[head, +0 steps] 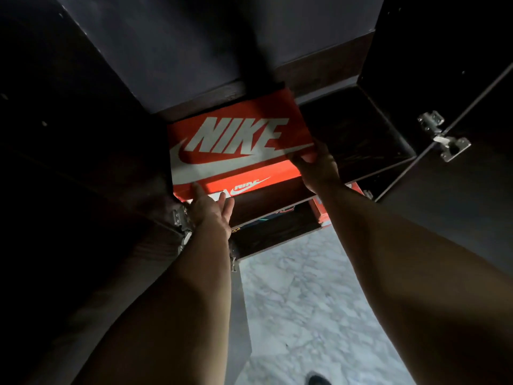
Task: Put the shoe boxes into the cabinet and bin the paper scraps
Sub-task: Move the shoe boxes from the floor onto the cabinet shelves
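An orange shoe box point(238, 140) with a large white logo on its lid lies partly inside the top shelf of a dark wooden cabinet point(358, 129). My left hand point(211, 209) presses its near left corner with fingers spread. My right hand point(316, 165) grips its near right corner. On the shelf below, another orange shoe box point(322, 212) shows at the right, beside something dark and teal. No paper scraps are visible.
Both cabinet doors stand open, the right door point(444, 79) with a metal hinge point(444, 137), the left side with hinges point(180, 220). White marble floor point(305, 301) lies below. A dark shoe tip point(317, 379) shows at the bottom edge.
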`<move>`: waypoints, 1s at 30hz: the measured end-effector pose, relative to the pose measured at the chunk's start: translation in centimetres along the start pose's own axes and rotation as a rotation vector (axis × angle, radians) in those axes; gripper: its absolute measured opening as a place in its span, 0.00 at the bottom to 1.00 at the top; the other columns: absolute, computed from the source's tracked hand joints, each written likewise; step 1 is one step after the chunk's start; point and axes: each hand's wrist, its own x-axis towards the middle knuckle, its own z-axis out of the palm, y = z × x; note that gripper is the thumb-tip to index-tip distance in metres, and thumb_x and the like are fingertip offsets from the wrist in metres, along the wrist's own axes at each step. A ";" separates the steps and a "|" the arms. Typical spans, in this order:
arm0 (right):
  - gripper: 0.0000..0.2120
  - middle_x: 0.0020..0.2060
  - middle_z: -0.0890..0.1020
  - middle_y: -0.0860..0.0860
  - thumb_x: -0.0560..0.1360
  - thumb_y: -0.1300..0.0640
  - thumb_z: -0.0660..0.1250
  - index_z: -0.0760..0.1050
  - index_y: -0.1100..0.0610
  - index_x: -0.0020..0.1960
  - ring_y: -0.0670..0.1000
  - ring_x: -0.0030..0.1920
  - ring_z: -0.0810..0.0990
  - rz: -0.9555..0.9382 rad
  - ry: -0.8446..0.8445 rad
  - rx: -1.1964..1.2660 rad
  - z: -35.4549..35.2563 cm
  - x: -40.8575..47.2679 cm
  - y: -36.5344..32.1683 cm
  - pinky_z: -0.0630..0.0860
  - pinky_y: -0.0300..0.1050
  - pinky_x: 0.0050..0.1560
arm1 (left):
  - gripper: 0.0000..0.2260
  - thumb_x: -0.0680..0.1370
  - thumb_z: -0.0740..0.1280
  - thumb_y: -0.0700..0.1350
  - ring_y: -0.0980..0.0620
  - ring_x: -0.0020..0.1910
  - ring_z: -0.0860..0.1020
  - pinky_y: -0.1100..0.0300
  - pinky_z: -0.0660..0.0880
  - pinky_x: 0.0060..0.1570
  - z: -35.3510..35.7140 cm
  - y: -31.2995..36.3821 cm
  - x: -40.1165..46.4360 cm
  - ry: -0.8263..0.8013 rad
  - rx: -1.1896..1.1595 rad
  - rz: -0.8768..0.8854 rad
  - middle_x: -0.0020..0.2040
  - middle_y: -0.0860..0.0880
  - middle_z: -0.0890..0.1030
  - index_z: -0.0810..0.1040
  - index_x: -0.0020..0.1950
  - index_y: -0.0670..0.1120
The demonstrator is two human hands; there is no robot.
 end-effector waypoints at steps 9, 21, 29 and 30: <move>0.42 0.81 0.60 0.60 0.81 0.35 0.60 0.42 0.49 0.84 0.64 0.77 0.66 0.239 0.093 0.101 -1.7 -7.3 3.2 0.68 0.55 0.71 | 0.29 0.77 0.66 0.65 0.41 0.60 0.80 0.40 0.80 0.59 -3.8 -4.6 -4.0 -0.097 0.673 0.054 0.56 0.43 0.80 0.76 0.66 0.44; 0.41 0.80 0.62 0.58 0.78 0.31 0.60 0.52 0.50 0.83 0.66 0.76 0.67 0.840 0.359 0.157 -20.1 -33.2 24.4 0.73 0.66 0.68 | 0.20 0.71 0.72 0.59 0.43 0.61 0.79 0.45 0.79 0.61 -0.4 -22.6 -20.9 -0.855 1.446 0.076 0.61 0.45 0.81 0.82 0.57 0.48; 0.36 0.77 0.68 0.59 0.80 0.36 0.61 0.57 0.52 0.81 0.66 0.72 0.71 1.025 0.709 0.269 -36.7 -44.8 38.2 0.75 0.63 0.67 | 0.17 0.76 0.73 0.54 0.46 0.57 0.80 0.44 0.79 0.61 4.3 -40.6 -36.8 -1.202 1.666 -0.017 0.59 0.47 0.80 0.79 0.62 0.50; 0.36 0.77 0.68 0.59 0.80 0.36 0.61 0.57 0.53 0.81 0.66 0.73 0.70 1.046 0.730 0.277 -38.4 -45.4 40.5 0.73 0.62 0.69 | 0.17 0.77 0.73 0.54 0.46 0.56 0.80 0.44 0.80 0.60 4.9 -43.7 -37.9 -1.231 1.694 -0.025 0.57 0.48 0.81 0.79 0.63 0.49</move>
